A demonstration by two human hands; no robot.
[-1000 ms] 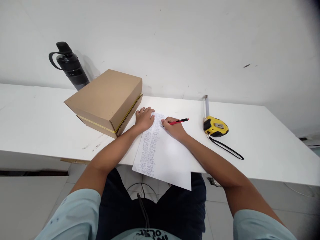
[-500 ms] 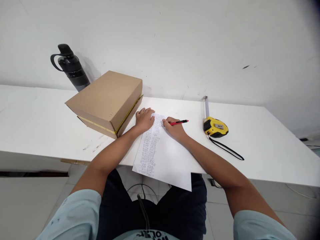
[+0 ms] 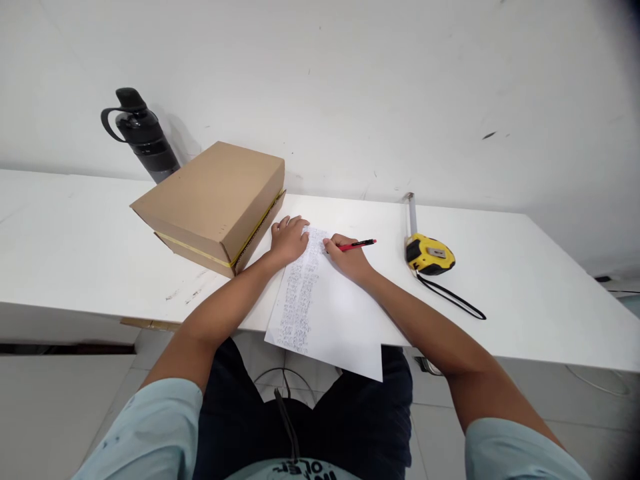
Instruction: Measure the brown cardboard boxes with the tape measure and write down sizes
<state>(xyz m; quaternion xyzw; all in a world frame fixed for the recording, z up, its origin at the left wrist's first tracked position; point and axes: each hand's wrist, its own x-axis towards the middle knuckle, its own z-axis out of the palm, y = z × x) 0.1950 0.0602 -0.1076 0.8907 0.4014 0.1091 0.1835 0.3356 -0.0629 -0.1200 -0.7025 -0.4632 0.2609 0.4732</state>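
Where paper [image 3: 345,313] overhangs, smudged white table [image 3: 515,287], scuffed wall [image 3: 350,87], tiled floor [image 3: 440,437].

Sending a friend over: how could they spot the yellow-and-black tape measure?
Find the long white table along the pale wall. Right of the right hand holding a slim red pen lies the tape measure, its blade extended toward the wall. Its chunky yellow case and black strap set it apart from the pen.
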